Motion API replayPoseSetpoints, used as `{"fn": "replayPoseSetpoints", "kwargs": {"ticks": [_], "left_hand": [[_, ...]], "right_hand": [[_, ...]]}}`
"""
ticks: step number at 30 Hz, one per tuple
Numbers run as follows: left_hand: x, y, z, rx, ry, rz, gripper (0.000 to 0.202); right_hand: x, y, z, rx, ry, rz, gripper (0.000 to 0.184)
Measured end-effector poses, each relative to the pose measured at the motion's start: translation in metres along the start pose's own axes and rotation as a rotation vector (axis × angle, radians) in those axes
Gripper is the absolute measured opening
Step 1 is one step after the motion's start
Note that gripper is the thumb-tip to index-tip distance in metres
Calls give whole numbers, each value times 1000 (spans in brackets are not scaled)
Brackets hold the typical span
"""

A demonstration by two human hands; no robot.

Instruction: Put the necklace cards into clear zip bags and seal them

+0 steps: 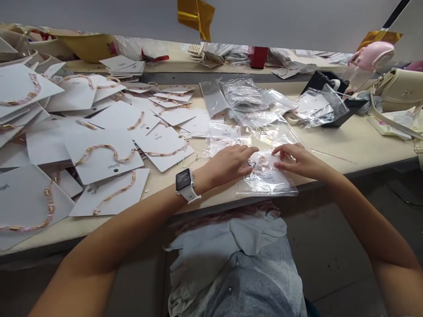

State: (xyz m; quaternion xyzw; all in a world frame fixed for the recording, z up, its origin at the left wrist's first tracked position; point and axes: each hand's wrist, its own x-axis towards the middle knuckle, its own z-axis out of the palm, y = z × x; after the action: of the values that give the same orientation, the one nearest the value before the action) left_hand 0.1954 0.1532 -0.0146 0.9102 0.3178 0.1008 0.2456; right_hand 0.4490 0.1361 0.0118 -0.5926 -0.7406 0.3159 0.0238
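Note:
A clear plastic bag (269, 185) lies flat at the table's front edge, holding a white card with a small pinkish-gold piece of jewellery. My left hand (229, 162), with a watch (185, 182) on its wrist, rests over the bag's left side, fingers stretched and thumb apart. On the opposite side my right hand (297, 160) touches the bag, its thumb and forefinger spread and bent. Neither hand grips anything I can see. Left of my hands lie many white cards with pink and gold beaded bracelets (105, 152).
Behind my hands is a heap of clear bags with cards (244, 94). A black box (343, 110) with bagged cards stands to the right, near a pink bottle (368, 61) and a cream handbag (401, 90). A yellow bowl (87, 47) sits at the back left.

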Motion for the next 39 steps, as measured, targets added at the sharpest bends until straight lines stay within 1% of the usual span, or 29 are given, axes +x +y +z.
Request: {"fn": "replayPoseSetpoints", "kwargs": {"ticks": [2, 5, 7, 9, 11, 14, 16, 21, 25, 31, 33, 35, 37, 39], "left_hand": [[2, -2, 1, -124, 31, -33, 42], [5, -4, 1, -290, 24, -124, 24], [6, -3, -1, -327, 11, -165, 14], [5, -2, -2, -322, 35, -164, 11], [3, -1, 0, -299, 76, -120, 11], [2, -1, 5, -245, 103, -43, 14], [2, -1, 6, -204, 81, -43, 16], [0, 6, 3, -44, -11, -75, 16], [-2, 15, 0, 82, -93, -67, 23], [-4, 20, 0, 110, -102, -51, 29], [-4, 22, -1, 81, -105, -26, 31], [-6, 24, -2, 29, -111, -4, 31], [-6, 24, -4, -28, -121, 9, 29], [-7, 22, -7, -111, -138, 24, 24]], "right_hand": [[1, -2, -2, 3, -28, -1, 48], [4, -3, -2, 3, -42, -1, 46], [5, -4, 0, -12, -24, -10, 38], [5, -4, 2, -35, 20, -47, 30], [4, -5, 4, -37, 69, -103, 24], [0, -7, 5, 9, 81, -174, 20], [-3, -7, 5, 35, 83, -177, 19], [-9, -7, 5, 11, 66, -108, 16], [-13, -11, 6, -5, 23, -94, 16], [-18, -14, 2, -18, -101, -75, 19], [-17, -11, -1, -2, -127, -73, 20], [-15, -8, -6, 28, -148, -111, 26], [-15, -6, -12, 76, -181, -168, 35], [-15, -4, -18, 136, -225, -190, 41]]}}
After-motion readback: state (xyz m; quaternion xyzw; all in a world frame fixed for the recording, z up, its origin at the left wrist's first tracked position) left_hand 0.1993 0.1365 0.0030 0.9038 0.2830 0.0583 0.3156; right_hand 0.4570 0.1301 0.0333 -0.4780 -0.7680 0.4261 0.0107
